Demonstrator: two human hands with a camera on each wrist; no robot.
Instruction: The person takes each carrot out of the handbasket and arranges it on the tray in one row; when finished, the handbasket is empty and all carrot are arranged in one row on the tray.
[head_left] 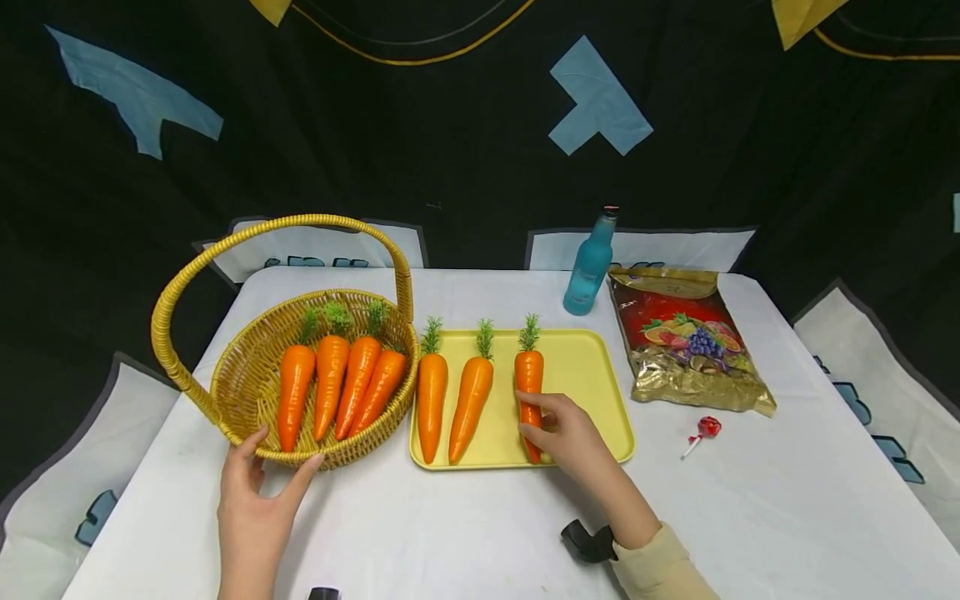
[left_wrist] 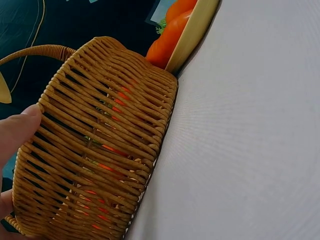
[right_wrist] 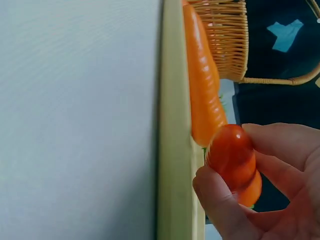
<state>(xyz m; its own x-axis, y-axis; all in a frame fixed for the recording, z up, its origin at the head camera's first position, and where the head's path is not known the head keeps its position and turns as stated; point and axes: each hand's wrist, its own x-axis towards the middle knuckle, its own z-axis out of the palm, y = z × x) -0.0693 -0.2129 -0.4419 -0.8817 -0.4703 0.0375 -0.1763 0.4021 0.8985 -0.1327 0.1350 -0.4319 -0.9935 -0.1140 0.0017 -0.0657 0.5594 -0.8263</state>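
Note:
My left hand (head_left: 255, 508) holds the near rim of a yellow wicker basket (head_left: 247, 367), with a digit on the rim's edge in the left wrist view. Inside the basket lie several orange carrots with green tops, among them a carrot (head_left: 297, 387) at the left. My right hand (head_left: 570, 437) pinches a carrot (head_left: 529, 372) between thumb and fingers, over the right part of a yellow tray (head_left: 592, 383). To its left on the tray are a second carrot (head_left: 471, 404) and a third carrot (head_left: 431, 400). The pinched carrot's thick tapered body shows end-on in the right wrist view.
Behind the tray stands a blue bottle (head_left: 591, 267). A red and gold fruit-print bag (head_left: 678, 342) lies at the right, with a red lollipop (head_left: 707, 427) in front of it. All stand on a white-covered table (head_left: 450, 533) before a dark curtain (head_left: 450, 142).

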